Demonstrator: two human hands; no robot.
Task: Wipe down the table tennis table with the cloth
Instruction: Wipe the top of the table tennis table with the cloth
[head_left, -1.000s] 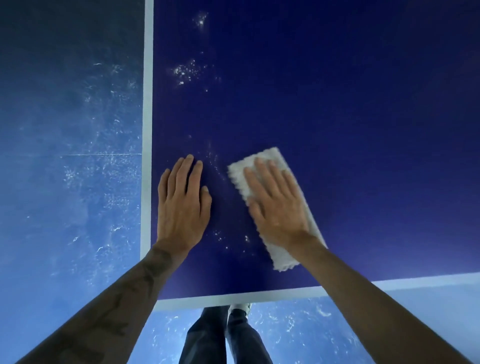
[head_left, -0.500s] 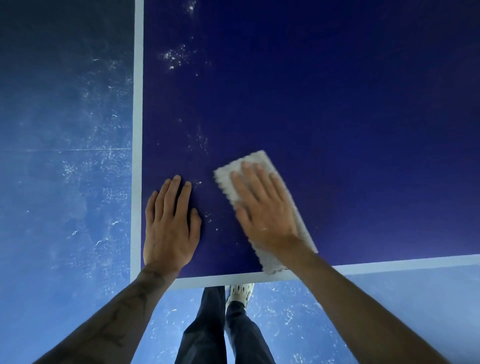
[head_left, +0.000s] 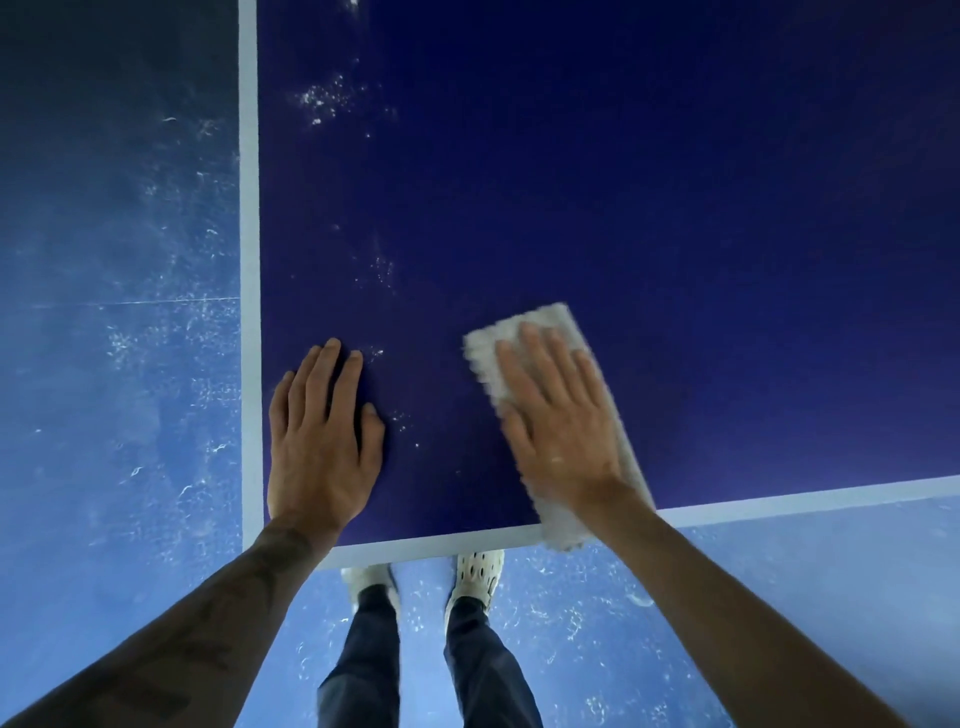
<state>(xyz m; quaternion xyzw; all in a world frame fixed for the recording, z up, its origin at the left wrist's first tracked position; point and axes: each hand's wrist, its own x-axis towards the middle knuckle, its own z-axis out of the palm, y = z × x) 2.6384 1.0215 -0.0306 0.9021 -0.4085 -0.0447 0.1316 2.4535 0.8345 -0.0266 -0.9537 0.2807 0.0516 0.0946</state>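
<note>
Cloth, 1 pale fuzzy-edged rectangle, lies at the near corner of the table, overlapping its white edge line. 2 flat, straight-fingered hands: right hand presses the cloth, left hand the table.

The dark blue table, white-lined at its corner, bears a pale cloth overhanging its near edge; white specks lie left of the cloth.
</note>
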